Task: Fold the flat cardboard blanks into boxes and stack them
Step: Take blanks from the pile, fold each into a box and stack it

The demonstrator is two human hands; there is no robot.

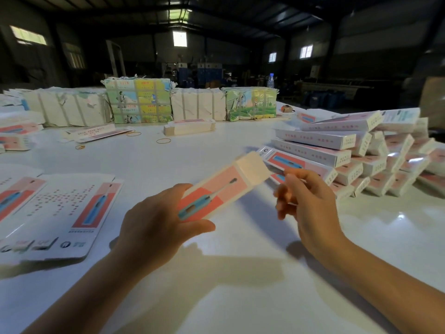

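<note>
- The box (222, 189) is thin printed card, so I judge it very light and hollow. It should be stiff along its creased edges, but the broad faces would dent under a hard squeeze.
- The glossy print looks a little slippery. Taking it by the long edges, near one end, seems the safest hold.
- The left hand (159, 220) holds the near end of the box above the worktop (240, 273). Its thumb lies under the lower edge and its fingers (179, 189) curl round the far side.
- The rest of the box runs up and to the right beyond those fingers. Its end flap (252, 168) stands open and pale, so that end is not yet closed.
- The right hand (310, 203) is just beside the flap end. Its fingers are loosely curled and blurred, and I cannot tell whether they touch the flap or grip anything.
- The stack of boxes (356, 155) lies beyond the right fingers, and flat blanks (62, 213) lie on the worktop left of the left hand.
</note>
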